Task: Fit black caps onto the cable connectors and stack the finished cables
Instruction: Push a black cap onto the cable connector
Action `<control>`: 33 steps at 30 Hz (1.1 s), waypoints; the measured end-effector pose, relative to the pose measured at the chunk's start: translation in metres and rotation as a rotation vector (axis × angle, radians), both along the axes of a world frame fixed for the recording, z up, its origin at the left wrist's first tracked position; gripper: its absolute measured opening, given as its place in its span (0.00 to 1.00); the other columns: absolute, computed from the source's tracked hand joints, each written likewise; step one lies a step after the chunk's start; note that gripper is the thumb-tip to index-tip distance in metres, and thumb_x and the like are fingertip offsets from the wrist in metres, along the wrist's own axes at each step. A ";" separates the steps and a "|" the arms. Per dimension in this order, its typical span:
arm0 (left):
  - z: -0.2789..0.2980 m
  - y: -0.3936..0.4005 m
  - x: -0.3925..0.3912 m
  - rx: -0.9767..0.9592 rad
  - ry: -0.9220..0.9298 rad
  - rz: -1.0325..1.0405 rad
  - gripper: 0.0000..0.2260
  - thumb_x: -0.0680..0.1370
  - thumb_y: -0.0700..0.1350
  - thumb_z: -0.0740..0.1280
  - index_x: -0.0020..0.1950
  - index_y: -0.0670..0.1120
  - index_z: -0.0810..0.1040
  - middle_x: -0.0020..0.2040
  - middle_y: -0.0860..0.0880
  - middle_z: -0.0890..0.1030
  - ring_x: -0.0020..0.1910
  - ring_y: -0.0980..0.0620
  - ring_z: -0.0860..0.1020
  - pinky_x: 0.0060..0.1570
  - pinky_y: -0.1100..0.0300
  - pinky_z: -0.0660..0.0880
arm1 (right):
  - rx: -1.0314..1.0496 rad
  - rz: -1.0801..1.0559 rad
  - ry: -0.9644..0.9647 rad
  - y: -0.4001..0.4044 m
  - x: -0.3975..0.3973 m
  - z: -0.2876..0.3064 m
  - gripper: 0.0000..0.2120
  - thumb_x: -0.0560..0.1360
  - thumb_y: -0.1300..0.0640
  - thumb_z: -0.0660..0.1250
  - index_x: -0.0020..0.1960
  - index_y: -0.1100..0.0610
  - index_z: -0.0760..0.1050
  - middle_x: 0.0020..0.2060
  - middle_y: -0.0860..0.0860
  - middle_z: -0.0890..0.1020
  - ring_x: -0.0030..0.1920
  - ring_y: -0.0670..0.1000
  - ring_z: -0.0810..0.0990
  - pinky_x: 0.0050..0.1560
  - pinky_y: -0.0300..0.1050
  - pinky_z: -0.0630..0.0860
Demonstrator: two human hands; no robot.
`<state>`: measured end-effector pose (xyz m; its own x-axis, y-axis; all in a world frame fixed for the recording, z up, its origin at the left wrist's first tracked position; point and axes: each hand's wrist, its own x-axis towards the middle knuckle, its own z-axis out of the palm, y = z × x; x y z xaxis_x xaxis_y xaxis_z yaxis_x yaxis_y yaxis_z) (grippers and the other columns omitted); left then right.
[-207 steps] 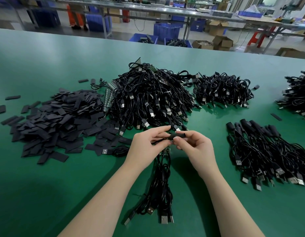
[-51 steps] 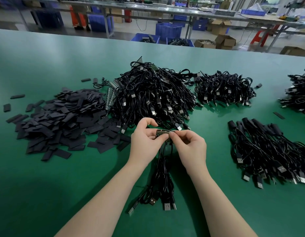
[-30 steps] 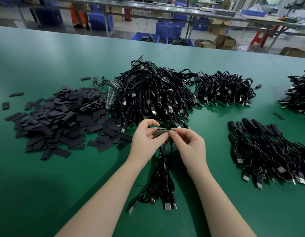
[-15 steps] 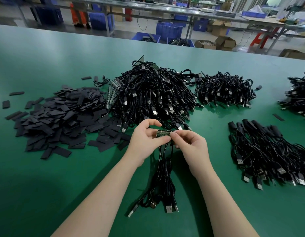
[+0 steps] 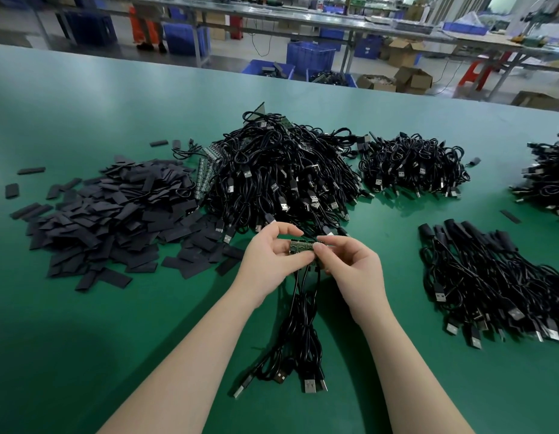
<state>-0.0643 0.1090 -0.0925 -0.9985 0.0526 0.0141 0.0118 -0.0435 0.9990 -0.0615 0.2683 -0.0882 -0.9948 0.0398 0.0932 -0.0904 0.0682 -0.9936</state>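
My left hand (image 5: 270,260) and my right hand (image 5: 353,267) meet above the table's middle and pinch a small green strip of connector boards (image 5: 300,246) from either end. Black cables (image 5: 303,327) hang from the strip down to the table, their USB plugs (image 5: 311,385) lying near me. A heap of flat black caps (image 5: 109,214) spreads to the left. Behind my hands rises a large tangle of uncapped cables (image 5: 281,180). A stack of capped cables (image 5: 491,277) lies to the right.
A smaller cable pile (image 5: 412,167) sits at the back right, and another (image 5: 547,180) at the right edge. Stray caps (image 5: 12,191) dot the green table (image 5: 84,355) at far left. Blue bins (image 5: 309,56) and cardboard boxes stand beyond the far edge.
Earlier both hands worked a black cap on a connector; now they pinch a bare green strip of boards. Over the last second the hands hardly moved.
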 end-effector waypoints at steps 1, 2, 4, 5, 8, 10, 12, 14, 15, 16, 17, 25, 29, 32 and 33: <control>0.000 0.000 0.000 -0.008 0.009 0.008 0.15 0.70 0.42 0.76 0.52 0.51 0.75 0.42 0.48 0.86 0.36 0.53 0.82 0.42 0.59 0.78 | 0.009 -0.007 0.000 0.000 0.000 0.000 0.04 0.73 0.57 0.75 0.44 0.48 0.85 0.36 0.47 0.85 0.36 0.43 0.80 0.40 0.36 0.77; 0.001 0.000 0.001 -0.009 0.012 0.019 0.15 0.71 0.40 0.75 0.52 0.51 0.75 0.42 0.49 0.86 0.36 0.53 0.82 0.43 0.59 0.78 | 0.013 -0.010 -0.005 0.000 0.000 0.000 0.04 0.73 0.57 0.75 0.44 0.48 0.85 0.36 0.46 0.85 0.36 0.42 0.81 0.40 0.35 0.77; 0.001 0.001 0.002 -0.002 0.011 0.041 0.15 0.71 0.38 0.75 0.52 0.51 0.74 0.42 0.48 0.86 0.39 0.50 0.82 0.45 0.54 0.80 | 0.020 -0.010 -0.017 0.000 0.000 0.000 0.03 0.73 0.57 0.75 0.43 0.49 0.85 0.35 0.46 0.85 0.36 0.42 0.81 0.40 0.36 0.77; 0.002 0.002 0.002 -0.008 0.015 0.049 0.15 0.71 0.38 0.75 0.51 0.51 0.74 0.41 0.48 0.86 0.39 0.49 0.82 0.47 0.50 0.79 | 0.031 -0.009 -0.020 0.000 0.000 0.000 0.03 0.73 0.56 0.75 0.42 0.49 0.85 0.34 0.46 0.85 0.35 0.42 0.80 0.39 0.36 0.77; 0.004 0.004 0.004 -0.051 0.039 0.066 0.14 0.71 0.38 0.75 0.49 0.51 0.74 0.40 0.47 0.85 0.37 0.45 0.78 0.45 0.44 0.78 | 0.073 -0.024 -0.020 0.001 0.000 0.000 0.04 0.73 0.55 0.76 0.39 0.49 0.84 0.32 0.45 0.84 0.33 0.41 0.79 0.38 0.35 0.76; 0.005 0.005 0.004 -0.060 0.055 0.075 0.14 0.72 0.38 0.74 0.48 0.51 0.73 0.39 0.48 0.85 0.36 0.45 0.77 0.42 0.45 0.77 | 0.094 -0.032 -0.011 0.000 0.000 0.000 0.04 0.73 0.55 0.75 0.40 0.50 0.84 0.31 0.45 0.83 0.33 0.41 0.79 0.37 0.35 0.76; 0.005 0.006 0.004 -0.055 0.062 0.085 0.14 0.72 0.37 0.74 0.48 0.51 0.72 0.39 0.48 0.85 0.36 0.45 0.78 0.43 0.44 0.78 | 0.093 -0.021 -0.007 0.000 0.000 0.000 0.03 0.74 0.55 0.75 0.41 0.50 0.84 0.31 0.44 0.83 0.33 0.41 0.78 0.38 0.36 0.77; 0.004 0.007 0.004 -0.034 0.059 0.099 0.14 0.72 0.37 0.74 0.48 0.50 0.72 0.40 0.48 0.85 0.37 0.47 0.81 0.46 0.47 0.79 | 0.084 -0.001 -0.031 0.001 0.000 0.000 0.02 0.74 0.54 0.74 0.42 0.50 0.84 0.32 0.45 0.83 0.33 0.42 0.79 0.39 0.37 0.78; 0.003 0.006 0.003 -0.019 0.055 0.103 0.14 0.72 0.38 0.74 0.48 0.50 0.72 0.40 0.48 0.86 0.37 0.50 0.81 0.45 0.51 0.79 | 0.085 0.006 -0.045 0.001 0.000 0.001 0.02 0.74 0.53 0.74 0.42 0.50 0.84 0.32 0.46 0.84 0.34 0.42 0.79 0.40 0.39 0.79; 0.002 0.006 0.002 -0.003 0.048 0.101 0.14 0.72 0.38 0.75 0.48 0.50 0.72 0.41 0.48 0.86 0.38 0.51 0.82 0.44 0.55 0.79 | 0.087 0.011 -0.054 0.002 0.000 0.000 0.03 0.74 0.53 0.74 0.42 0.49 0.84 0.33 0.47 0.84 0.34 0.43 0.80 0.41 0.41 0.79; 0.001 0.005 0.002 0.012 0.040 0.093 0.14 0.72 0.39 0.75 0.49 0.50 0.72 0.41 0.48 0.86 0.38 0.51 0.83 0.44 0.57 0.79 | 0.085 0.013 -0.058 0.002 0.000 0.000 0.04 0.74 0.53 0.74 0.41 0.49 0.84 0.33 0.48 0.84 0.34 0.43 0.80 0.42 0.43 0.79; -0.002 0.000 -0.002 0.117 -0.044 0.040 0.14 0.74 0.39 0.74 0.54 0.48 0.74 0.43 0.46 0.86 0.30 0.58 0.77 0.29 0.69 0.70 | 0.037 0.068 -0.115 0.003 0.001 0.003 0.04 0.73 0.52 0.75 0.44 0.51 0.85 0.37 0.54 0.85 0.36 0.46 0.79 0.46 0.48 0.80; -0.001 0.000 -0.002 0.151 -0.066 0.023 0.12 0.74 0.39 0.73 0.53 0.49 0.75 0.45 0.40 0.84 0.33 0.54 0.74 0.29 0.67 0.69 | 0.029 0.086 -0.129 0.004 0.002 0.005 0.05 0.72 0.52 0.76 0.45 0.53 0.84 0.37 0.55 0.85 0.36 0.47 0.78 0.44 0.45 0.79; 0.001 0.000 -0.001 0.146 -0.050 0.026 0.11 0.75 0.39 0.73 0.53 0.49 0.76 0.45 0.37 0.83 0.30 0.56 0.73 0.28 0.67 0.69 | 0.004 0.086 -0.138 0.004 0.002 0.005 0.06 0.72 0.53 0.76 0.45 0.54 0.84 0.36 0.53 0.83 0.36 0.47 0.78 0.42 0.43 0.78; 0.001 0.000 -0.001 0.148 -0.042 0.026 0.12 0.75 0.38 0.73 0.54 0.49 0.76 0.45 0.39 0.84 0.30 0.56 0.74 0.28 0.68 0.69 | 0.001 0.088 -0.140 0.004 0.002 0.005 0.06 0.71 0.53 0.77 0.45 0.54 0.84 0.35 0.53 0.83 0.35 0.47 0.78 0.42 0.42 0.78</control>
<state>-0.0655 0.1091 -0.0911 -0.9994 0.0273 -0.0223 -0.0271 -0.1907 0.9813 -0.0600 0.2725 -0.0833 -0.9977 -0.0480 -0.0470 0.0437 0.0676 -0.9968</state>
